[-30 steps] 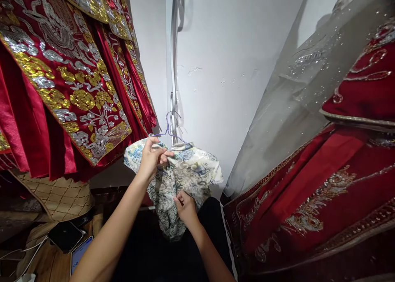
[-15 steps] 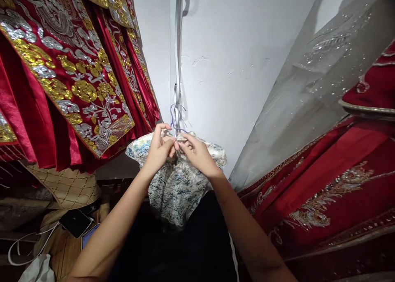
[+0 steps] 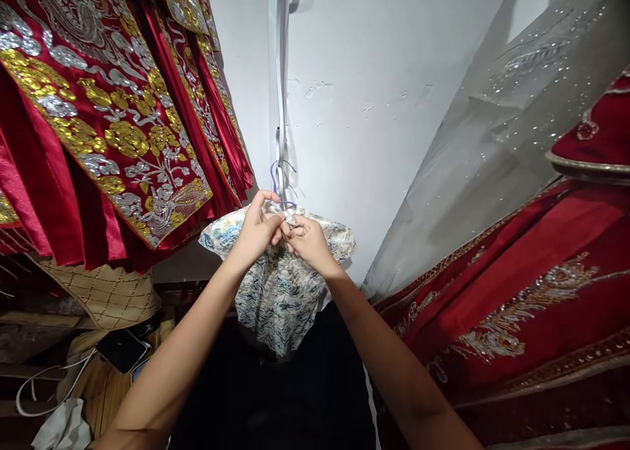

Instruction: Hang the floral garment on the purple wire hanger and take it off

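Note:
A small pale garment (image 3: 280, 306) with a blue, green and grey print hangs in front of me on a thin purple hanger (image 3: 273, 174). My left hand (image 3: 260, 227) pinches the cloth at its neckline, just below the hanger's hook, with the index finger raised and bent. Close against it, my right hand (image 3: 308, 240) has thumb and fingers closed on the neckline too. The fingertips of both hands nearly meet there. Whether a button or other fastener lies between them is hidden.
Red embroidered garments (image 3: 132, 128) hang at the left. On the right are a sparkly sheer covering (image 3: 457, 148) and a beaded red garment (image 3: 522, 279). A white strap (image 3: 281, 63) runs down the wall. A dark phone (image 3: 123, 350) lies on a wooden surface (image 3: 101, 394) at lower left.
The right hand has shifted slightly left and its fingers have curled closer in at the neckline. A bit of pale cloth now stands up between the hands. The view has shifted slightly.

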{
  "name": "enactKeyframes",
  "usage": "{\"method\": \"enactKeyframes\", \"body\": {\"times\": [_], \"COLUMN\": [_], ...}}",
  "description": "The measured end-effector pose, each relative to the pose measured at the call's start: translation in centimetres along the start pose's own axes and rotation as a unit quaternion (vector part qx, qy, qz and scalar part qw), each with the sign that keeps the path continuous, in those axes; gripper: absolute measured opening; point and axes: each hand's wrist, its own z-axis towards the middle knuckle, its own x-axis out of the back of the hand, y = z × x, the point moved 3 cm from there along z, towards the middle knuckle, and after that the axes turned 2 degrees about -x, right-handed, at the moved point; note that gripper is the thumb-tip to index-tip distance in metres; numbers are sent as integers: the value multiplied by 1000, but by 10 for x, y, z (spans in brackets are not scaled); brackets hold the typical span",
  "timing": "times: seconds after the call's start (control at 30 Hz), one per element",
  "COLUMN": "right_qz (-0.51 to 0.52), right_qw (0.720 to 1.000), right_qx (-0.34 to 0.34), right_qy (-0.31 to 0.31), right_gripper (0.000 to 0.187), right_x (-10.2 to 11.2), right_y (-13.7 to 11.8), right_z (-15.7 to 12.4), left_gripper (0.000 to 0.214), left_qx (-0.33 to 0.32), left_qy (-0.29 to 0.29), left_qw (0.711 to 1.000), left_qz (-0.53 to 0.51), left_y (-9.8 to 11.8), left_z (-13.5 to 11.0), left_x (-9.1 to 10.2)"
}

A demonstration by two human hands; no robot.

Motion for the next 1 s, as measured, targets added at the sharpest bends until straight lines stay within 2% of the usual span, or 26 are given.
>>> {"method": "enactKeyframes", "body": {"times": [0.13, 0.27, 0.33, 0.43, 0.53, 0.6, 0.67, 0.73, 0.8, 0.87, 0.93, 0.97, 1.0], "right_qz": [-80, -136, -136, -126, -89, -49, -9, 23, 41, 54, 75, 82, 89], "right_qw": [996, 986, 984, 990, 994, 995, 991, 981, 972, 971, 978, 983, 981], "right_qx": [24, -18, -30, 16, 64, 82, 102, 115, 117, 95, 39, 0, -31], "right_qy": [-6, -96, -113, -55, -3, 31, 88, 153, 202, 215, 190, 165, 170], "right_gripper": [19, 17, 22, 26, 28, 29, 28, 25, 22, 21, 26, 33, 44], "right_x": [-3, 7, 15, 23, 19, 17, 24, 42, 71, 103, 131, 141, 149], "right_y": [-3, -19, -30, -43, -47, -49, -55, -64, -73, -76, -66, -56, -42], "right_z": [2, 0, 1, 3, 4, 5, 7, 6, -1, -18, -43, -57, -71], "left_gripper": [33, 33, 33, 30, 28, 35, 50, 63, 64, 60, 56, 54, 53], "left_qx": [2, -1, -10, -12, -25, -13, 33, 89, 132, 139, 105, 75, 39], "left_qy": [46, 57, 51, 25, 17, 13, -11, -51, -97, -119, -88, -51, -7], "left_qw": [999, 998, 998, 999, 999, 1000, 998, 989, 970, 945, 921, 910, 900], "left_qz": [-21, -41, -44, -36, -21, 5, 48, 108, 181, 273, 366, 405, 435], "left_y": [-1, -3, -4, -9, -22, -38, -61, -83, -99, -104, -99, -94, -88], "left_z": [0, -2, -3, -6, -11, -19, -32, -49, -67, -78, -77, -71, -62], "left_x": [3, 4, 4, 3, 1, 0, 0, 4, 13, 25, 38, 44, 50]}}
